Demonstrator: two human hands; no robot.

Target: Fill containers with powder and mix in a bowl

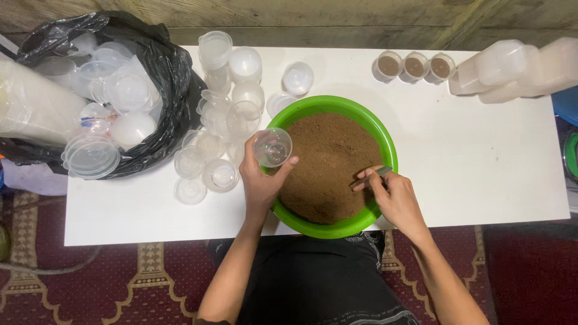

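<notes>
Cup (273, 147) first: our left hand (260, 180) wraps the small clear plastic cup, light and easily crushed, best held round its wall, over the green bowl (385, 141) of brown powder (328, 165); our right hand (394, 195) pinches a spoon (374, 175).

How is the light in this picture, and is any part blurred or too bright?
Head view: even overhead light, soft shadows on the white table; right hand and left hand sharp; the stacked white containers look overexposed; clear cup shows small glare.
</notes>
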